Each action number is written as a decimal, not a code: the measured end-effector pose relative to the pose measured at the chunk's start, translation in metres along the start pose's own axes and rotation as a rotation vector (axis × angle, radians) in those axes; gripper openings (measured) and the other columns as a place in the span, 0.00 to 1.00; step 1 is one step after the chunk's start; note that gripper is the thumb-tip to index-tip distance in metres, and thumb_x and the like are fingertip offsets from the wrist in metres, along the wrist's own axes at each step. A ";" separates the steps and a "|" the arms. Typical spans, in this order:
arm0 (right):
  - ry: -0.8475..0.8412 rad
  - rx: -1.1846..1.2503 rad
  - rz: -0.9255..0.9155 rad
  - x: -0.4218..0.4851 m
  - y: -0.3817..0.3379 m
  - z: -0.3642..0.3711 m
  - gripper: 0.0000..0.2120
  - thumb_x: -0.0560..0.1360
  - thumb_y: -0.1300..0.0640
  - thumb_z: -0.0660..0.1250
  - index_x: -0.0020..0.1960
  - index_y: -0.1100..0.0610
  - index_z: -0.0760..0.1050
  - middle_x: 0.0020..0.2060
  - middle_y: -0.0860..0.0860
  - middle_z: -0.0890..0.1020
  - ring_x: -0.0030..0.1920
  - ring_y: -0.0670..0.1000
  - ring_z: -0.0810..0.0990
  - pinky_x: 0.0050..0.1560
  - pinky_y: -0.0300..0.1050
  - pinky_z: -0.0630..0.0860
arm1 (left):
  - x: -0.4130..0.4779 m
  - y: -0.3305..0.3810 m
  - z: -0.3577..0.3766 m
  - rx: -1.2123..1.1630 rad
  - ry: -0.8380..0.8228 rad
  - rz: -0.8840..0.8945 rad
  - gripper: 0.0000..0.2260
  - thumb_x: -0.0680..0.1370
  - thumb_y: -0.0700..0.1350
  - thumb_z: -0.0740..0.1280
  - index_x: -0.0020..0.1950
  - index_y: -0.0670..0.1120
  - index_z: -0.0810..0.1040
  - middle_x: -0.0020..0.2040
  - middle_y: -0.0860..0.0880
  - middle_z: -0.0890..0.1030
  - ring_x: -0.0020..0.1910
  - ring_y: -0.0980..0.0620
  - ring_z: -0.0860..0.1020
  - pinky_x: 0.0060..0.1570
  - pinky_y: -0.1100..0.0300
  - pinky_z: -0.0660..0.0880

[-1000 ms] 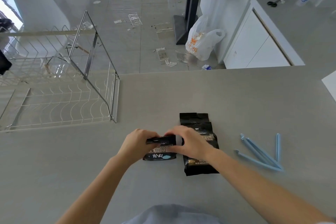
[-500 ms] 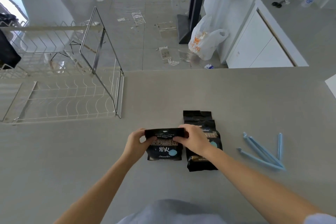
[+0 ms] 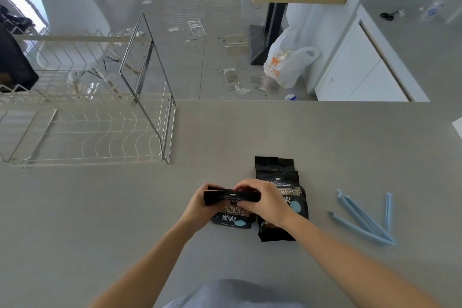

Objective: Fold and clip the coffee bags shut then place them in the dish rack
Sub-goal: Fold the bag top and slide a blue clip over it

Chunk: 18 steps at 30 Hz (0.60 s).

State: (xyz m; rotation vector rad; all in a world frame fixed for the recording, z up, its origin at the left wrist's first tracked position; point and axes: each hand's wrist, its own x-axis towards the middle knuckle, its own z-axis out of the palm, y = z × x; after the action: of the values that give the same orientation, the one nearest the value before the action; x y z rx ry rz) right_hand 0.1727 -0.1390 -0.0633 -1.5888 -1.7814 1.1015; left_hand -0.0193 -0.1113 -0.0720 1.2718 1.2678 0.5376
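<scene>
A small black coffee bag (image 3: 231,217) with a blue label lies on the grey counter. Its top is folded over into a flat band, pinched by my left hand (image 3: 200,205) at the left end and my right hand (image 3: 262,201) at the right end. A second, longer black coffee bag (image 3: 275,170) lies flat just to the right, partly under my right wrist. Light blue sealing clips (image 3: 362,220) lie loose further right. The white wire dish rack (image 3: 87,137) stands at the far left of the counter.
The counter's far edge (image 3: 300,101) drops to a tiled floor with scraps and a white plastic bag (image 3: 287,62). A dark object (image 3: 15,62) sits on the rack's upper tier at the left. Bare counter lies between the rack and the bags.
Both hands have rolled the small bag's top down another fold, so the folded band now sits lower over the label. The second bag and clips have not moved.
</scene>
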 end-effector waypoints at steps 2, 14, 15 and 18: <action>0.062 0.054 0.047 -0.006 0.006 0.000 0.09 0.68 0.59 0.75 0.48 0.53 0.81 0.42 0.47 0.84 0.44 0.43 0.81 0.47 0.44 0.79 | 0.002 -0.003 0.000 -0.010 -0.005 -0.015 0.12 0.71 0.33 0.71 0.53 0.37 0.75 0.47 0.40 0.79 0.42 0.51 0.78 0.35 0.69 0.75; 0.305 0.010 0.070 -0.023 0.008 0.025 0.11 0.67 0.57 0.76 0.48 0.50 0.82 0.43 0.41 0.81 0.49 0.44 0.77 0.52 0.41 0.74 | 0.002 -0.010 0.002 -0.072 0.013 -0.045 0.14 0.71 0.34 0.72 0.55 0.39 0.77 0.44 0.47 0.80 0.37 0.61 0.79 0.34 0.72 0.74; 0.331 0.028 0.086 -0.022 0.007 0.027 0.10 0.67 0.58 0.76 0.47 0.50 0.82 0.42 0.41 0.81 0.47 0.44 0.78 0.51 0.42 0.75 | 0.002 -0.010 0.002 -0.074 0.015 -0.044 0.14 0.71 0.34 0.72 0.55 0.39 0.77 0.44 0.48 0.80 0.37 0.63 0.79 0.34 0.72 0.74; 0.325 0.084 0.137 -0.019 0.008 0.022 0.08 0.67 0.58 0.76 0.45 0.49 0.83 0.39 0.41 0.82 0.43 0.44 0.80 0.46 0.44 0.77 | 0.002 -0.010 0.003 -0.096 0.008 -0.060 0.13 0.71 0.35 0.71 0.55 0.39 0.76 0.43 0.51 0.80 0.36 0.65 0.79 0.34 0.72 0.75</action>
State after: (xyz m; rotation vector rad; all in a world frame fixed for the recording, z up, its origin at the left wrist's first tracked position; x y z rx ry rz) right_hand 0.1624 -0.1624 -0.0792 -1.7460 -1.4150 0.9027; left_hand -0.0196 -0.1132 -0.0828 1.1495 1.2682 0.5543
